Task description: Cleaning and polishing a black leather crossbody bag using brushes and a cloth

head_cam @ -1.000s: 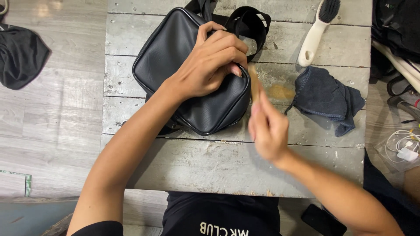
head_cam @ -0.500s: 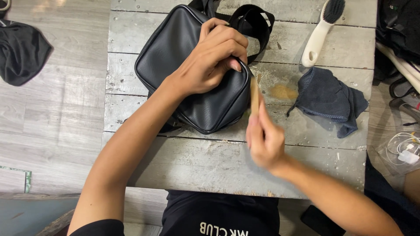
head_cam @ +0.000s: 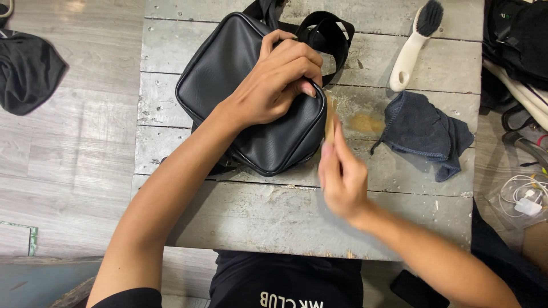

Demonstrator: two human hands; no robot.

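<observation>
the left hand (head_cam: 279,80) lies palm-down on the black, rounded-rectangular leather-look bag (head_cam: 240,85), fingers curled over the bag's right edge and clenched on it, thumb tucked under near the piping. the forearm runs diagonally across the lower part of the bag toward the person's body.

the right hand (head_cam: 342,177) sits just beside the bag's lower right corner, fingers closed around a slim tan wooden-looking tool (head_cam: 329,121). the tool stands roughly upright in the frame, its upper end against the bag's right side just below the left hand's fingertips. the hand is motion-blurred; the exact kind of tool cannot be told.

the bag rests on a weathered grey plank table (head_cam: 228,222), tilted so that one corner points toward the person. its black webbing strap (head_cam: 325,28) is looped just beyond the bag's upper right corner, touching it.

right of the bag, a tan smear (head_cam: 365,122) marks the table surface near the tool. further right of the bag lies a crumpled dark blue-grey cloth (head_cam: 425,131). up and right of the bag, well apart from it, a white-handled brush with dark bristles (head_cam: 414,40) lies diagonally on the table.

far left of the bag, off the table on the grey wood-pattern floor (head_cam: 74,165), lies a black crumpled garment (head_cam: 28,71). far right of the bag, past the table edge, are dark bags (head_cam: 519,34) and a tangle of white cable (head_cam: 522,197). below the bag, at the table's near edge, the person's black shirt (head_cam: 285,279) shows.
</observation>
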